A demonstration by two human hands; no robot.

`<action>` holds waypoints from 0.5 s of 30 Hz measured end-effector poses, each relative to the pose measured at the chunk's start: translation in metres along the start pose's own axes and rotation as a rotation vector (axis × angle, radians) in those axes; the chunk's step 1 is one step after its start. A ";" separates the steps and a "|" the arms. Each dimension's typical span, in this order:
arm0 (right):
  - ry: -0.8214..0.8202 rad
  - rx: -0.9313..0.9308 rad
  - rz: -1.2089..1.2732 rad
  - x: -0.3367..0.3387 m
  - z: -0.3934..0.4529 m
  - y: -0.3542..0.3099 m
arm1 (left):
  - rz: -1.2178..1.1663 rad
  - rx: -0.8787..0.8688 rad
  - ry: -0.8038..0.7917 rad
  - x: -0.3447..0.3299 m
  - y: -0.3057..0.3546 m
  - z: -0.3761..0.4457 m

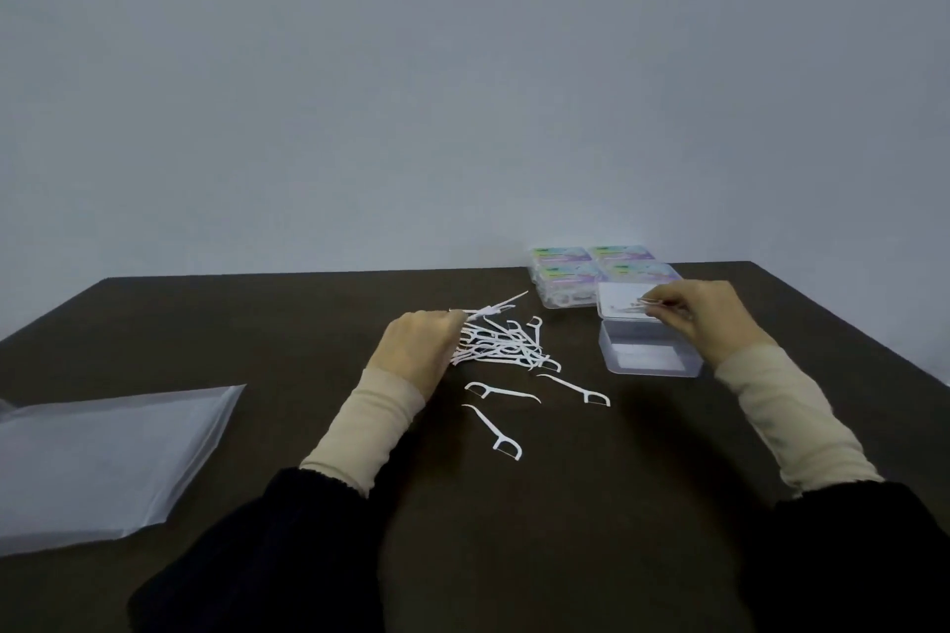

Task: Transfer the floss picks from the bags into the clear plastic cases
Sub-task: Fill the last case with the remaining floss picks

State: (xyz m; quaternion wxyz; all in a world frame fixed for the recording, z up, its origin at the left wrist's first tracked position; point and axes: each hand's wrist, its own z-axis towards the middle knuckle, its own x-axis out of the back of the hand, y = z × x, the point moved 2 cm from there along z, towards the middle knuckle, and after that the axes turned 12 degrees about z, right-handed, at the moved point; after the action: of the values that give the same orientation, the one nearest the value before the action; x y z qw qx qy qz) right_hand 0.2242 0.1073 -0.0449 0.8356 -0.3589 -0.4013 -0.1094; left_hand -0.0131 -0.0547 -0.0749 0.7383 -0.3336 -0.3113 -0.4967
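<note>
Dark tabletop [617, 504] carried a heap of floss picks [506, 344] pointing every way. Left hand [416, 350] gripped several picks; right hand [712, 319] pinched one pick [642, 304], lying crosswise, over the open clear case [650, 355]. Four filled cases [591, 267] stood behind.

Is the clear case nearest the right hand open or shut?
Open. The clear case has its lid swung back, with the right hand holding picks over it. How full the case is cannot be told.
</note>
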 end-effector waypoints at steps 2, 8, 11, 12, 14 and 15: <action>-0.054 -0.080 0.006 -0.001 0.000 0.010 | -0.083 0.040 0.105 0.001 -0.002 0.002; -0.174 -0.091 -0.011 -0.005 0.000 0.012 | -0.462 0.183 0.227 0.013 0.019 0.012; -0.212 -0.117 0.000 -0.006 -0.001 0.013 | -0.587 0.234 0.199 0.015 0.042 0.020; -0.218 -0.119 0.011 -0.007 -0.001 0.014 | -0.622 0.241 0.193 0.015 0.049 0.023; -0.208 -0.101 0.049 -0.004 0.000 0.016 | -0.680 0.245 0.183 0.016 0.067 0.030; -0.195 -0.095 0.063 -0.003 0.001 0.016 | -0.696 0.246 0.176 0.016 0.074 0.034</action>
State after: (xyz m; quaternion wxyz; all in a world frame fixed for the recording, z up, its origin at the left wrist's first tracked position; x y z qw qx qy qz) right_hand 0.2289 0.1190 -0.0550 0.7775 -0.4195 -0.4638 -0.0667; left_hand 0.0576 -0.0151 -0.0560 0.5838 -0.0726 -0.3988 -0.7035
